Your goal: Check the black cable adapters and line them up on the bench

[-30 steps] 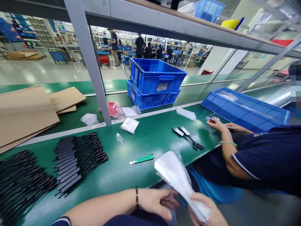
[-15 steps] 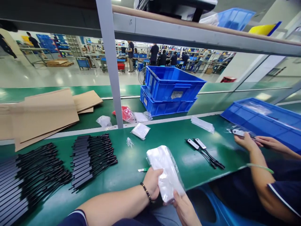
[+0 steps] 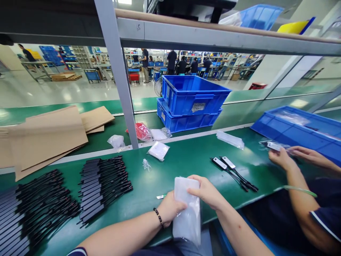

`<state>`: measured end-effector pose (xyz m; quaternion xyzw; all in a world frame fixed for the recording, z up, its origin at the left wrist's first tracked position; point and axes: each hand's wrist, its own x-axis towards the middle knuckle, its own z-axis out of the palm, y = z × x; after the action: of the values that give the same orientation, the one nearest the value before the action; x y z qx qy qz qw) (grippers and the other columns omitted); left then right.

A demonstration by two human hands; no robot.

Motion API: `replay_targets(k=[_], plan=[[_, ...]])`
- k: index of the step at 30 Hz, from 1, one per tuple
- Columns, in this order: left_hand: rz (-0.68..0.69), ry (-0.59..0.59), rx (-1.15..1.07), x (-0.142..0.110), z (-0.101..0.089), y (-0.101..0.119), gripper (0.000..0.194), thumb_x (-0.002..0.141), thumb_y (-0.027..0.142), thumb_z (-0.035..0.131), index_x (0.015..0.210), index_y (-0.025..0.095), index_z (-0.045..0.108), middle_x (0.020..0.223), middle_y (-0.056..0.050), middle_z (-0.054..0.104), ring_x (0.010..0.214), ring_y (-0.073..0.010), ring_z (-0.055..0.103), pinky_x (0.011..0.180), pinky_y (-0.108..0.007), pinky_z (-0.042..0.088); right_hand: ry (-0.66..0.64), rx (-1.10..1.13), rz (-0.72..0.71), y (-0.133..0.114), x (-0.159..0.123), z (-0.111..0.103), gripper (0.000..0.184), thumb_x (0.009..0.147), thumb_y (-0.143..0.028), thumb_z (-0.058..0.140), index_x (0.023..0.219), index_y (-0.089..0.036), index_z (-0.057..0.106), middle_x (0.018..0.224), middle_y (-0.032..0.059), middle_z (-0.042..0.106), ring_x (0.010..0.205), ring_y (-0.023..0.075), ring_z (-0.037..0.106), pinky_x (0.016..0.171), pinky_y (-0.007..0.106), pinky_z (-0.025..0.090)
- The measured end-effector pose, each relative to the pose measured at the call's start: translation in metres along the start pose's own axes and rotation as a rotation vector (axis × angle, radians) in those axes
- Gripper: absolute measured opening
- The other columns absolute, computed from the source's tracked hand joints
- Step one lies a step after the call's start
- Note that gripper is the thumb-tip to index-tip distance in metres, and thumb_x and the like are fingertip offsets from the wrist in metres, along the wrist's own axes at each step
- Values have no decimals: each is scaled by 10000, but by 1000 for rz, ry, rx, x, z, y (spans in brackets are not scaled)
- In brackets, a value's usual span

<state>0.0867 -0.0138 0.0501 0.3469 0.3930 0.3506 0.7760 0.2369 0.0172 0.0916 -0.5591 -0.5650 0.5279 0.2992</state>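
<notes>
A stack of clear plastic bags [image 3: 188, 220] is held over the front edge of the green bench. My left hand [image 3: 172, 209], with a beaded bracelet at the wrist, grips the stack's left side, thumb on top. My right hand [image 3: 204, 190] grasps its upper right end, thumb across the face. Just behind my left hand lies a small cutter [image 3: 160, 196] with a green handle, partly hidden. Two black cabled devices [image 3: 223, 163] with white labels rest to the right. A white packet [image 3: 158, 150] and a little bundle of white ties [image 3: 146, 164] lie beyond my hands.
Rows of black cabled devices [image 3: 103, 188] cover the left of the bench, with cardboard sheets [image 3: 53, 135] behind. Stacked blue crates [image 3: 195, 103] stand at the back. On the right, a co-worker's hands [image 3: 283, 160] hold a bagged device beside a blue bin [image 3: 266, 122].
My right hand has moved from the stack's near lower corner to its far upper end. The stack has turned more upright in view and come slightly nearer to me.
</notes>
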Motion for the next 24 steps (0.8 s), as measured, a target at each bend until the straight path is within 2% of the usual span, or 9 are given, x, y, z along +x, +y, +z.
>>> replay_targets(k=[3, 5, 7, 9, 11, 15, 18, 21, 24], plan=[[-59, -156, -97, -3, -11, 12, 365, 527, 126, 642, 886, 105, 581, 791, -61, 612, 686, -156, 545, 683, -285, 395, -109, 123, 26, 1, 5, -8, 156, 590, -218, 623, 687, -127, 543, 585, -34, 526, 513, 78, 457, 482, 190, 336], [-108, -292, -239, -4, -20, 19, 434, 547, 157, 647, 969, 103, 558, 877, -94, 601, 762, -175, 552, 742, -300, 384, -81, 235, 54, 4, 7, -13, 169, 602, -231, 621, 701, -130, 527, 592, -34, 534, 515, 82, 470, 488, 197, 346], [-147, -363, -334, -5, -28, 21, 496, 562, 170, 638, 1042, 115, 524, 943, -110, 581, 802, -182, 551, 748, -297, 383, -21, 327, 89, 9, 9, -17, 200, 608, -253, 624, 730, -140, 513, 599, -37, 542, 523, 91, 489, 495, 206, 358], [-184, -351, -315, -3, -35, 19, 516, 549, 157, 640, 1050, 126, 520, 940, -105, 577, 768, -172, 555, 693, -280, 395, 20, 376, 122, 14, 10, -21, 218, 606, -262, 623, 751, -146, 507, 603, -40, 549, 526, 97, 504, 498, 210, 365], [-200, -296, -219, -1, -39, 16, 477, 539, 156, 647, 1004, 123, 544, 876, -88, 590, 691, -148, 551, 620, -250, 392, 5, 381, 138, 16, 9, -25, 224, 585, -232, 622, 761, -148, 511, 616, -39, 563, 532, 99, 516, 500, 206, 371], [-149, -232, 23, 2, -41, 14, 349, 525, 186, 673, 851, 88, 597, 724, -42, 593, 618, -110, 521, 572, -197, 357, -175, 355, 148, 14, 6, -32, 331, 537, -144, 611, 860, -150, 539, 736, -8, 613, 634, 118, 561, 560, 206, 407], [-149, -277, 160, 3, -42, 16, 289, 530, 197, 676, 790, 89, 610, 681, -15, 582, 589, -90, 498, 563, -184, 351, -281, 274, 194, 16, 7, -34, 242, 565, -172, 597, 802, -123, 582, 722, 10, 623, 614, 114, 563, 539, 197, 409], [-174, -285, 122, 6, -43, 15, 260, 550, 175, 663, 787, 85, 608, 638, -7, 567, 541, -72, 485, 539, -179, 356, -281, 189, 195, 19, 11, -36, 132, 591, -195, 590, 695, -114, 592, 639, -2, 613, 542, 95, 542, 497, 184, 393], [-195, -211, -85, 11, -45, 16, 266, 591, 166, 638, 842, 99, 585, 678, -27, 583, 546, -84, 515, 553, -211, 403, -177, 156, 137, 17, 18, -43, 99, 609, -207, 593, 668, -129, 575, 591, -21, 597, 505, 84, 522, 455, 169, 365]])
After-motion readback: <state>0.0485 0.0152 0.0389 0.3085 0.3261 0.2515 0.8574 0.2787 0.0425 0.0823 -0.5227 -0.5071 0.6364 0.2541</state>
